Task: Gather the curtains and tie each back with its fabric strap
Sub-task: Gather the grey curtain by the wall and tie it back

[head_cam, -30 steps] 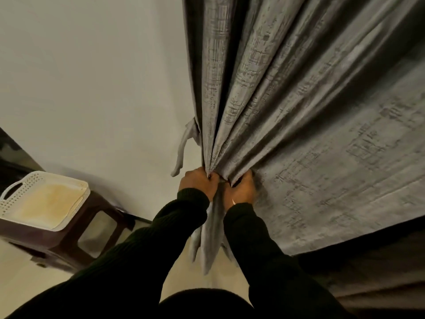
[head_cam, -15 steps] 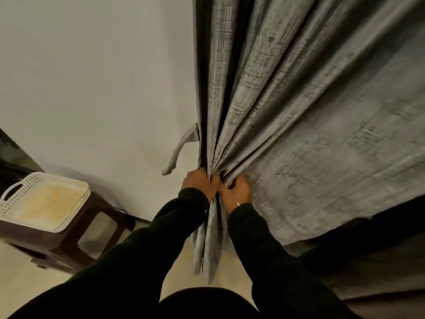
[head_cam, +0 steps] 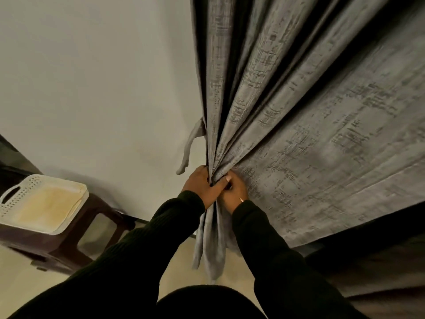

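1. A grey curtain (head_cam: 299,116) hangs against a pale wall (head_cam: 92,77). Its folds fan down to one tight bunch at the centre of the view, where both hands meet.
2. The left hand (head_cam: 199,185) is clenched around the bunch from the left; the right hand (head_cam: 235,191) presses in from the right, its fingers curled into the folds, with a ring visible.
3. Compared with a second ago, the hands sit closer together, now touching, and more cloth from the right has been pulled into the bunch.
4. The fabric strap (head_cam: 192,147) dangles loose just above and left of the left hand, untouched; where it is fixed seems to be behind the curtain edge, though that is hidden.
5. Judgement: gathering is nearly done on this curtain; tying has not begun, and one hand must free itself for the strap.
6. A stool (head_cam: 76,231) carrying a white tray (head_cam: 34,187) stands well apart, lower left.
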